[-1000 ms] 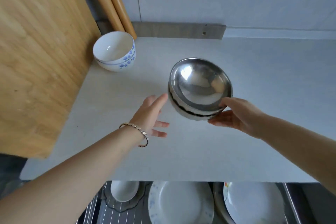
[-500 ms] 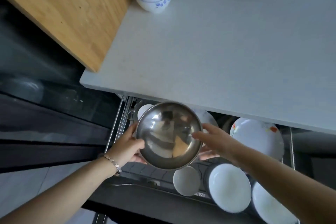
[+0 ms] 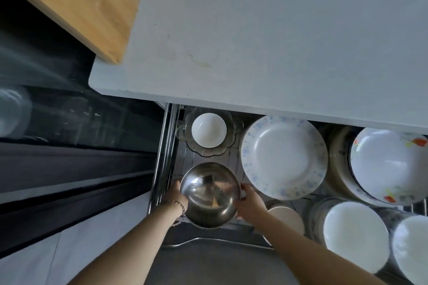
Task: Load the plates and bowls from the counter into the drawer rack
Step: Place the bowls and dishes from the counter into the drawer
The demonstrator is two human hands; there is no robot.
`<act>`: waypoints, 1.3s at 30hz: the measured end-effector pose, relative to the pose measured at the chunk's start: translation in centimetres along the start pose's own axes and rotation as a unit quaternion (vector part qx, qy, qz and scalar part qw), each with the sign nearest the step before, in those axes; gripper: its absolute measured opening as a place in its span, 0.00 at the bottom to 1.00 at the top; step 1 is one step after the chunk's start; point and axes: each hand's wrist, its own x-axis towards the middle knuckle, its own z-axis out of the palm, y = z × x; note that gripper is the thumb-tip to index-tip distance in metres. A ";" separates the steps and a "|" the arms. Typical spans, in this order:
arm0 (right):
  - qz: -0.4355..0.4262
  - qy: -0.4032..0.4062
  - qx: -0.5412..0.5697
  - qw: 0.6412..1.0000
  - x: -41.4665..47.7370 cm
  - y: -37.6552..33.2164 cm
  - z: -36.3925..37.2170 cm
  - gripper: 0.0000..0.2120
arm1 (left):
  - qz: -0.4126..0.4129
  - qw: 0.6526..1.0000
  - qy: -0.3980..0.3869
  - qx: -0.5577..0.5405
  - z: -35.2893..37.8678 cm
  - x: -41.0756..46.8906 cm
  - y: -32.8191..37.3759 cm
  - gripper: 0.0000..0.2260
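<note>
Two hands on the steel bowl (image 3: 209,194), one on each side. My left hand (image 3: 177,195) cups the left wall, thumb up by the rim, the rest of the fingers tucked under the bowl out of sight. My right hand (image 3: 251,201) clamps the opposite side, thumb pressed at the rim, fingers curled beneath. A bracelet (image 3: 180,207) sits on my left wrist, right against the bowl's lower edge.

The bowl is mouth up, down inside the open drawer rack (image 3: 167,157), at its front left corner, close to the side rails. Whether it rests on the wires or hangs just above them, I cannot tell.

Behind it, a small white bowl (image 3: 209,129) sits inside a scalloped glass dish (image 3: 231,146). To the right, just beside my right thumb, a blue-speckled plate (image 3: 283,157) lies flat. Further right, a flowered plate (image 3: 389,164) tops a stack. A cream bowl (image 3: 289,217) peeks out beside my right forearm, and two white bowls (image 3: 355,236) fill the front right.

Above the drawer runs the grey counter (image 3: 278,30), with a wooden board (image 3: 76,0) at its left end.
</note>
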 end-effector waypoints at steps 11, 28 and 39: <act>-0.004 -0.003 -0.052 0.999 2.4 0.9 1.9 0.21 | 0.046 0.995 -0.007 0.087 -1.2 2.0 -2.2 0.14; -0.099 -0.027 -0.264 0.959 -6.2 -7.6 -4.3 0.19 | 0.253 0.958 0.118 0.069 -7.6 -8.0 5.6 0.15; -0.218 -0.003 -0.035 0.975 -12.9 -28.2 -14.1 0.09 | 0.279 0.914 0.102 -0.275 -22.2 -12.0 22.6 0.07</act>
